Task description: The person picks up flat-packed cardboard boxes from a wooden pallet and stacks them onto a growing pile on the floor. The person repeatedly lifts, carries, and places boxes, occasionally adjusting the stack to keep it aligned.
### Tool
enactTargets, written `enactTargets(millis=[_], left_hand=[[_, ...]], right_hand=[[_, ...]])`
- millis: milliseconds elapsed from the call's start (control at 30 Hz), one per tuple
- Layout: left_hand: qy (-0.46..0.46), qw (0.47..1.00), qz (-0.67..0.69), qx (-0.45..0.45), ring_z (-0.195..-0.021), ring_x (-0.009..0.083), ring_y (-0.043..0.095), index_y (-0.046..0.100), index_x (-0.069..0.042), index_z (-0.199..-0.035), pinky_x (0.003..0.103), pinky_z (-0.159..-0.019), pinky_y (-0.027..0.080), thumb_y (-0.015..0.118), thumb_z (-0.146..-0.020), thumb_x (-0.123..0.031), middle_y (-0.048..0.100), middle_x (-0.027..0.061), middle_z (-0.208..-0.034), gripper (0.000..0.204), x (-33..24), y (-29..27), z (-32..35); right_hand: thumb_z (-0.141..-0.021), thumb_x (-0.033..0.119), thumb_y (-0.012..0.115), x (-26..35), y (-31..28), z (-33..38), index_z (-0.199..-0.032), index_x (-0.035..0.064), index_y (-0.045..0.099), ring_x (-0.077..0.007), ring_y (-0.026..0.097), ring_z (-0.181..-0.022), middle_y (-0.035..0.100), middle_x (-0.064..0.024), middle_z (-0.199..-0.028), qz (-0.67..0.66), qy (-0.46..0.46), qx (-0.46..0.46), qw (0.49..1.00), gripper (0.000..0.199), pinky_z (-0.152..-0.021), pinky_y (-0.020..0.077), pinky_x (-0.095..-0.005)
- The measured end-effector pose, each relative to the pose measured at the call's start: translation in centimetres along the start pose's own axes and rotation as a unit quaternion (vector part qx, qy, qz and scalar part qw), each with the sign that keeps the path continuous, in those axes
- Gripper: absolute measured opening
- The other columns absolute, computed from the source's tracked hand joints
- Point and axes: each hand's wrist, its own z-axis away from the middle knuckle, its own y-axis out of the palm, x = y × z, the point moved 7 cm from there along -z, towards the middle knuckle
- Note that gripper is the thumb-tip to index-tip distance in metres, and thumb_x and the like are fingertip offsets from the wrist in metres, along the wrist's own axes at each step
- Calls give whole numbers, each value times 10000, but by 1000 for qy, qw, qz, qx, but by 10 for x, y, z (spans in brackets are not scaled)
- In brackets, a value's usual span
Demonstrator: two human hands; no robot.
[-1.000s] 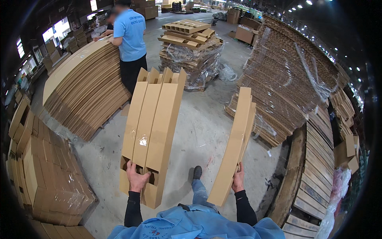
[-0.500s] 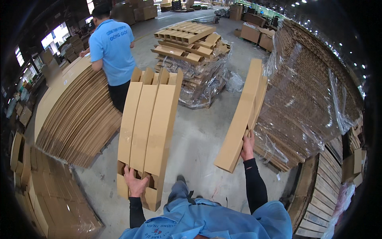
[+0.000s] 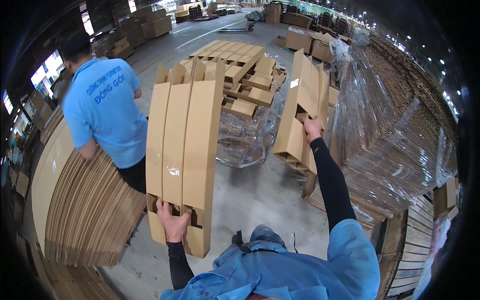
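My left hand (image 3: 173,223) grips a set of three long cardboard boxes (image 3: 172,140) side by side, its fingers hooked into the cut-outs near their lower end. The boxes stand tilted upright in front of me, with open flaps at the top. Out to the right, my right hand (image 3: 312,129) holds another bundle of long cardboard boxes (image 3: 295,120), the fingers reaching into an opening in the side. The near ends of that bundle are open. Beyond both hands is a pile of similar long boxes (image 3: 250,95) on a load wrapped in clear film.
A co-worker (image 3: 107,110) in a blue shirt stands at the left beside a tall stack of flat cardboard sheets (image 3: 90,215). On the right rises a film-wrapped cardboard stack (image 3: 395,135), with a slatted wooden pallet (image 3: 415,245) nearer me. A pallet jack (image 3: 245,27) stands far back.
I have moved closer to the wrapped pile. My right arm has stretched forward, and the right bundle is now held through its side opening. The co-worker appears nearer and further left.
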Motion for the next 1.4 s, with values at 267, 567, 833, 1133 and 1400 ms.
enactTargets(millis=[267, 567, 833, 1133, 1400], left_hand=[[-15, 999, 2, -50, -1203, 400, 423, 503, -14, -1223, 465, -1004, 358, 808, -531, -134, 412, 217, -1320, 766, 12, 37, -156], [-45, 995, 4, -93, -1279, 359, 382, 472, 50, -1249, 444, -1081, 276, 839, -571, -139, 387, 208, -1382, 794, 31, 63, -277], [-7, 998, -11, -69, -1231, 349, 403, 452, 70, -1240, 437, -1067, 285, 828, -599, -138, 416, 199, -1322, 771, 51, 109, -393], [-7, 999, 27, -34, -1162, 361, 451, 464, 117, -1195, 409, -1036, 319, 802, -616, -132, 482, 224, -1217, 715, 73, 169, -492], [-15, 998, 54, 0, -1128, 339, 485, 469, 82, -1231, 389, -1014, 344, 781, -613, -108, 526, 198, -1176, 718, 76, 195, -519]], right_hand=[[-653, 450, 722, 141, 127, -94, -1343, 82, 431, -381, 451, -1261, 447, -256, -1354, 217, 65, -45, 973, 835, -1038, 362, -484], [-701, 427, 681, 192, 271, -161, -1390, 26, 340, -419, 430, -1236, 418, -313, -1333, 300, 73, -65, 949, 867, -1012, 315, -508], [-736, 439, 653, 193, 324, -177, -1385, 24, 345, -408, 389, -1274, 435, -302, -1327, 361, 63, -82, 927, 829, -1004, 302, -529], [-791, 401, 560, 180, 292, -214, -1157, 20, 625, -370, 590, -1119, 607, -237, -1202, 294, 6, 10, 956, 533, -947, 470, -422], [-671, 102, 663, 152, 270, -237, -1099, -88, 591, -347, 631, -1018, 629, -270, -1096, 242, -62, 44, 967, 474, -861, 498, -386]])
